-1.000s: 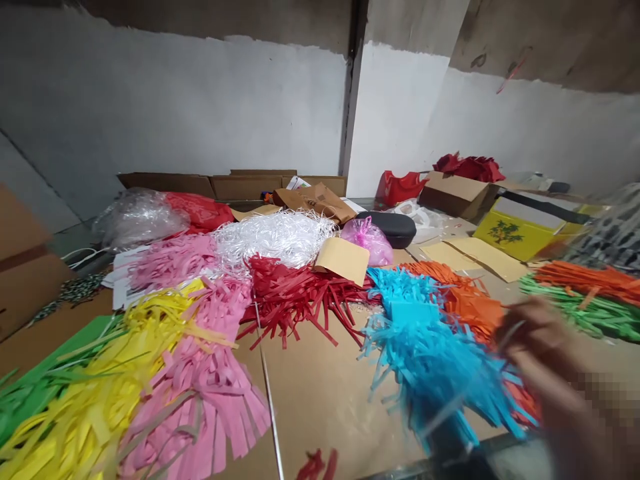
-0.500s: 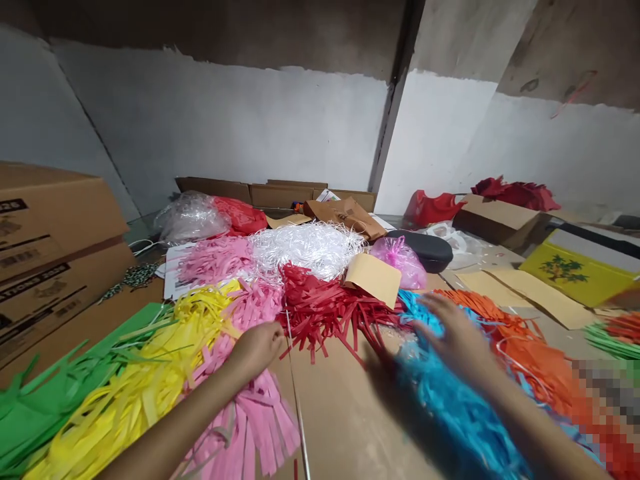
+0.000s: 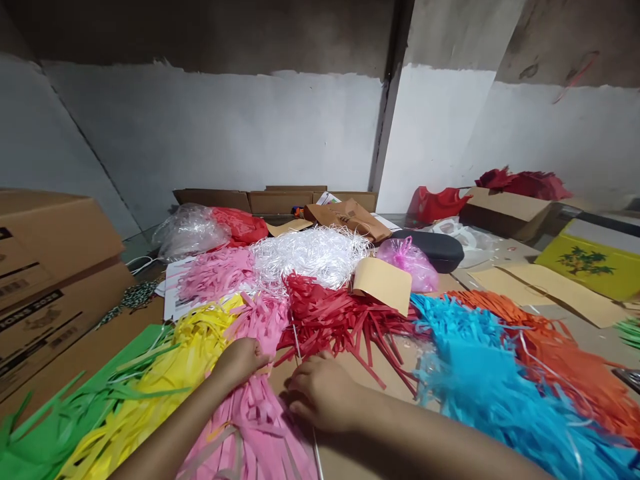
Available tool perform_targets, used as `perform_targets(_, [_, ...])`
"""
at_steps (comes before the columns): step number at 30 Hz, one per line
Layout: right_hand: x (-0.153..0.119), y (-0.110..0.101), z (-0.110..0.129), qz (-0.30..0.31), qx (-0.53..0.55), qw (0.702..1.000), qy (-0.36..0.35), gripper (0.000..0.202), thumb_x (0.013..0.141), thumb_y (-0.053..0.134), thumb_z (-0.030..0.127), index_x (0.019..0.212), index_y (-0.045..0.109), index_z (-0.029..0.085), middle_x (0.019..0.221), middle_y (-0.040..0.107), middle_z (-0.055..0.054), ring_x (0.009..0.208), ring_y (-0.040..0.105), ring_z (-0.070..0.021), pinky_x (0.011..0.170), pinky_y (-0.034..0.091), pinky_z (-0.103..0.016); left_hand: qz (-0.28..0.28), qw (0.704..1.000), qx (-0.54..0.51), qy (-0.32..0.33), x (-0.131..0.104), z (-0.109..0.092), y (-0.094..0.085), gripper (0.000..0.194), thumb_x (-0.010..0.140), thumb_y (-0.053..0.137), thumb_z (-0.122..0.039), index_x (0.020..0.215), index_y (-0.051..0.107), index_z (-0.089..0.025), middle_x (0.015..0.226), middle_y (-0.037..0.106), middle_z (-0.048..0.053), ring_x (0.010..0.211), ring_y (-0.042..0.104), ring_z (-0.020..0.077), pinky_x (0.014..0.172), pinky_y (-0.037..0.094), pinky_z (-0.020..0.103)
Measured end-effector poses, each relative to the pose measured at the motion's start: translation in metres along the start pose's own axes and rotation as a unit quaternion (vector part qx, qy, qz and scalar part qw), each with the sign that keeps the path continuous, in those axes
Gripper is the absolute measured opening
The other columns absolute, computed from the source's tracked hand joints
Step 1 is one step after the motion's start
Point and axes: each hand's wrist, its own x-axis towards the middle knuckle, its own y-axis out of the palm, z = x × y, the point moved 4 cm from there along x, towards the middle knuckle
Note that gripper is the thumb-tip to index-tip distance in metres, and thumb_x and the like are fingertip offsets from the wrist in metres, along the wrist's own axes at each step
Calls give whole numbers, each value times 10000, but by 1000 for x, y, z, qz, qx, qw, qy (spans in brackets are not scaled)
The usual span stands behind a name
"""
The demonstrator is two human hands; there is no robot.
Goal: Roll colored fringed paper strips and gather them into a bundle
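White cord (image 3: pixel 317 453) at right hand (image 3: pixel 325 393), pink fringe (image 3: pixel 265 417) beneath left hand (image 3: pixel 243 362)

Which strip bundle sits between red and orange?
The blue bundle: it alone has the red bundle on its left and the orange bundle on its right.

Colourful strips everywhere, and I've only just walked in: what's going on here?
A person's left hand is curled at the pink strips; the right hand is at a white cord beside them, whether gripping it I can't tell. Red strips lie ahead, yellow and green left, blue and orange right.
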Motion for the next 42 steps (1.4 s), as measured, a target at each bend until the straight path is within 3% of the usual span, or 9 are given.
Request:
perform_targets(5, [18, 13, -2, 9, -13, 1000, 7, 164, 915, 678, 345, 983, 734, 206, 971, 748, -34, 909, 638, -222, 826, 398, -346, 24, 1000, -17, -2, 4, 8, 3, 304, 963, 622, -446, 855, 662, -164, 791, 684, -22, 742, 660, 149, 762, 547, 342])
perform_targets(12, [32, 37, 6, 17, -56, 998, 30, 256, 914, 618, 394, 937, 722, 161, 934, 736, -104, 872, 651, -268, 810, 453, -398, 12, 995, 96, -14, -26, -19, -4, 330, 950, 627, -470, 1038, 686, -157, 1060, 736, 71, 1020, 691, 231, 943, 534, 472])
perform_targets(15, [34, 43, 21, 50, -32, 997, 48, 255, 879, 645, 394, 959, 711, 161, 917, 744, -98, 806, 676, -267, 774, 491, -389, 31, 993, 114, -9, -33, -21, -5, 296, 958, 627, -444, 964, 700, -157, 991, 747, 55, 972, 705, 216, 922, 548, 456])
perform_targets(18, [35, 48, 44, 97, -3, 995, 22, 300, 883, 655, 458, 972, 702, 175, 904, 755, -82, 787, 694, -267, 733, 520, -371, 32, 994, 105, 2, -32, -14, -7, 276, 975, 612, -410, 889, 695, -161, 902, 739, 27, 903, 705, 192, 893, 554, 430])
perform_targets(22, [34, 51, 59, 92, -12, 996, 7, 423, 864, 679, 531, 1059, 692, 155, 933, 755, -102, 773, 696, -286, 730, 537, -407, 41, 997, 62, 14, -26, 1, -4, 293, 986, 604, -374, 790, 665, -164, 773, 697, -16, 784, 683, 159, 815, 562, 377])
perform_targets(28, [27, 49, 47, 76, 20, 997, 20, 314, 874, 706, 465, 917, 710, 154, 913, 741, -98, 810, 679, -287, 775, 498, -410, 59, 998, -24, 20, -12, 20, 7, 260, 953, 663, -320, 754, 641, -152, 764, 677, -37, 764, 678, 147, 752, 565, 323])
perform_targets(35, [18, 51, 31, -5, 84, 995, 51, 224, 856, 738, 372, 972, 711, 183, 1060, 725, -99, 949, 644, -277, 894, 423, -415, -23, 998, -55, 38, -14, 22, 8, 162, 977, 580, -205, 818, 596, -175, 726, 575, -53, 715, 587, 139, 752, 504, 328])
perform_targets(39, [17, 50, 28, -16, 97, 994, 55, 189, 851, 733, 351, 948, 702, 192, 1018, 727, -77, 914, 638, -258, 876, 396, -402, -19, 992, -108, 59, -14, 25, 10, 93, 937, 572, -124, 865, 589, -182, 717, 555, -63, 706, 566, 136, 719, 464, 298])
perform_targets(42, [18, 47, 27, -10, 95, 993, 66, 173, 852, 735, 350, 879, 676, 190, 978, 725, -61, 896, 633, -249, 857, 387, -401, -5, 987, -148, 58, -9, 30, 12, 49, 916, 607, -161, 871, 611, -178, 716, 569, -62, 696, 572, 133, 703, 461, 290])
